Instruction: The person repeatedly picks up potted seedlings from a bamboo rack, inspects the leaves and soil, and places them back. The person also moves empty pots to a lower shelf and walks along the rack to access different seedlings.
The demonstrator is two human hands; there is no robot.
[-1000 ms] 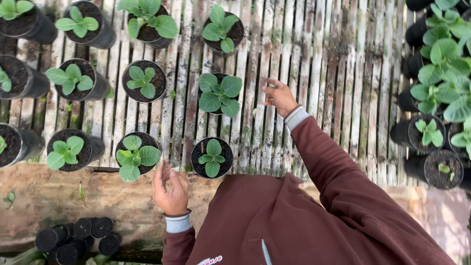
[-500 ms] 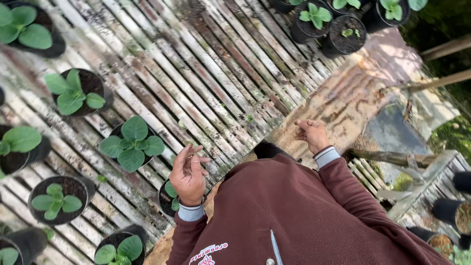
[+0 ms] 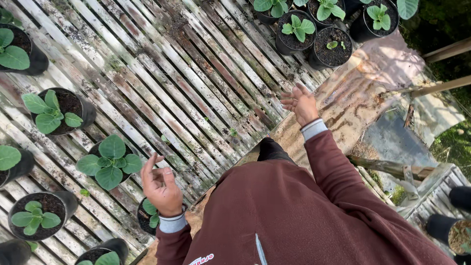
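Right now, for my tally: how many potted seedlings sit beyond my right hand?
5: leafy pot and tiny-sprout pot nearest; right pot behind; left pot and middle pot cut by the top edge. More may be hidden.

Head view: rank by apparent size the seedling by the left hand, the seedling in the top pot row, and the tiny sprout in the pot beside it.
1. Seedling by the left hand
2. Top-row seedling, farther away, so true size is unsure
3. Tiny sprout

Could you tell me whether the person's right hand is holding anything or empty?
Empty: the right hand is open, fingers spread, above the slatted bench.
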